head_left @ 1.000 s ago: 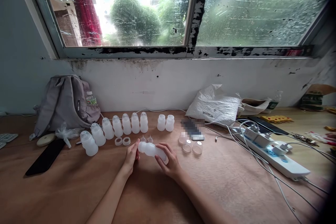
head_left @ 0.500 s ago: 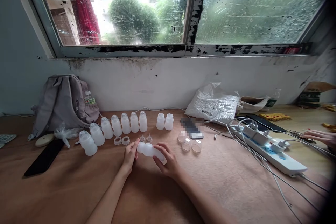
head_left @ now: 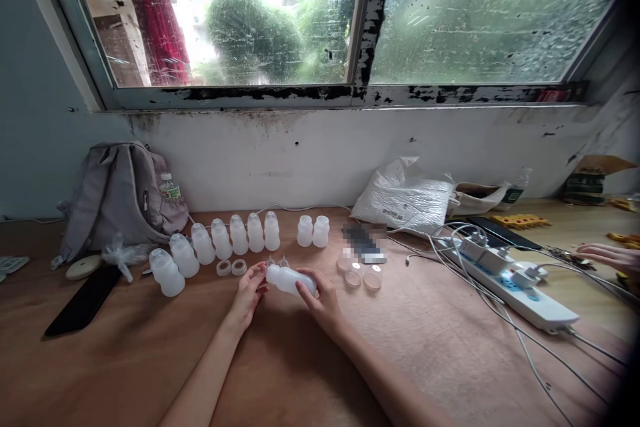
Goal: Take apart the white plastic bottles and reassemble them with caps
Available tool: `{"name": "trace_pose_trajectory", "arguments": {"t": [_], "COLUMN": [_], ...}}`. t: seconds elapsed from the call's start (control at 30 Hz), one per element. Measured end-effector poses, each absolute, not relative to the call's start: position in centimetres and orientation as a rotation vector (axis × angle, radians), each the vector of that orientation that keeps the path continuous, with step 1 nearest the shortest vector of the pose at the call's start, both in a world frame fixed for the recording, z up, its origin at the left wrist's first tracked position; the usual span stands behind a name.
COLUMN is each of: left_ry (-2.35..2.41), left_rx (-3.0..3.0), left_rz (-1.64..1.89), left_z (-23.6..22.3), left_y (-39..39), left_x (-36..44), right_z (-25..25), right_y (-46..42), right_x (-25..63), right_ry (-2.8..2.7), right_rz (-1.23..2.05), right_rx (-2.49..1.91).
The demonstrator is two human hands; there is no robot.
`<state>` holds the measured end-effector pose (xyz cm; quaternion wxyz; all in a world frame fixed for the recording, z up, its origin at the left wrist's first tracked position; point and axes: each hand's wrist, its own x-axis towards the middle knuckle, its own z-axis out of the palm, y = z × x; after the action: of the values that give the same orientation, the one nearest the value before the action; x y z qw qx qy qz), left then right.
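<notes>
A frosted white baby bottle (head_left: 287, 279) lies on its side in the air between my hands, its neck pointing left. My right hand (head_left: 324, 300) is wrapped round its base end. At the neck end, the fingers of my left hand (head_left: 249, 297) are closed and pinch the top, partly hiding it. Just behind the bottle, two clear nipples (head_left: 283, 261) stand on the table. Two white collar rings (head_left: 239, 267) lie to their left. Right of my right hand are three clear caps (head_left: 373, 277). Two open bottles (head_left: 321, 232) without tops stand further back.
Several capped bottles (head_left: 239, 235) form a curved row at left. Behind them sits a grey backpack (head_left: 113, 197); a black phone-like slab (head_left: 85, 301) lies nearby. A white power strip (head_left: 537, 303) with trailing cables and a silver bag (head_left: 407, 197) occupy the right. Another person's hand (head_left: 610, 257) shows at far right.
The bottle has shifted slightly right and turned a little, and my right hand has closed further round its body. My left fingers have moved at the neck end.
</notes>
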<state>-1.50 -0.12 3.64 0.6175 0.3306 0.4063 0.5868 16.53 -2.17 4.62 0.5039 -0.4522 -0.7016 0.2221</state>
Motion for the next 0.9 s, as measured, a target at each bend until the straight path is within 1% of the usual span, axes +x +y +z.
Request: {"name": "trace_pose_trajectory", "arguments": {"t": [0.17, 0.33, 0.4, 0.5, 0.6, 0.7, 0.9], "left_ry": [0.770, 0.838, 0.815, 0.808, 0.837, 0.862, 0.853], "left_rx": [0.769, 0.816, 0.919, 1.078, 1.148, 1.155, 1.197], "left_rz": [1.353, 1.265, 1.295, 1.381, 1.411, 1.407, 1.408], "left_z": [3.9, 4.2, 4.2, 4.4, 4.7, 4.9, 5.2], "left_y": [-0.2, -0.8, -0.9, -1.2, -1.5, -1.8, -2.2], "left_x": [-1.6, -1.2, -1.0, -0.8, -0.5, -0.1, 0.1], "right_z": [4.6, 4.9, 5.1, 5.2, 5.1, 4.8, 4.3], "right_y": [-2.2, -2.3, -2.2, -1.8, -1.5, -1.2, -0.7], "right_x": [16.5, 16.3, 16.3, 16.6, 17.1, 17.6, 18.5], "right_ry": [-1.667, -1.639, -1.570, -1.354, -1.182, -1.126, -1.082], "right_rz": [0.575, 0.657, 0.800, 1.194, 1.552, 1.699, 1.872], "right_rx": [-1.128, -1.094, -1.123, -1.227, -1.234, -1.207, -1.286]}}
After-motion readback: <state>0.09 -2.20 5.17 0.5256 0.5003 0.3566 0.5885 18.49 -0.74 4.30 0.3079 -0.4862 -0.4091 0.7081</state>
